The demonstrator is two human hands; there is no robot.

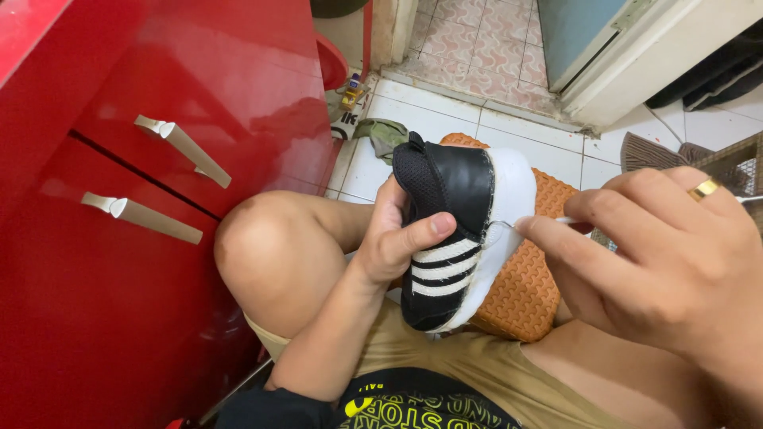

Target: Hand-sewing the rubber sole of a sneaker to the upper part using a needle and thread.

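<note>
Sitting on the tiled floor (413, 119), the person had a red cabinet (119, 238) at far left, with two pale metal handles (183, 148) on its doors. Bare left knee (270, 254) was raised just beside the cabinet. Left hand (393, 242) gripped a small black shoe (445, 230) with white stripes and a white sole, thumb pressed across the stripes, fingers wrapped behind the heel side; hand clenched on the shoe. Shoe was held upright-tilted above the lap, toe end pointing down toward the khaki shorts (453, 357). An orange textured sole of another shoe (524, 294) sat right behind it, touching or nearly so. Right hand (660, 262) came in from the right, fingers pinched on a thin white tool (568, 220), its fine metal tip touching the shoe's white sole edge. Gold ring (704, 189) on one finger of that hand. Behind: a greenish rag (385, 135) on the floor, a small bottle (351, 94) near the cabinet corner, a door frame (628, 71) at upper right, dark cloth (660, 151) at right edge.
</note>
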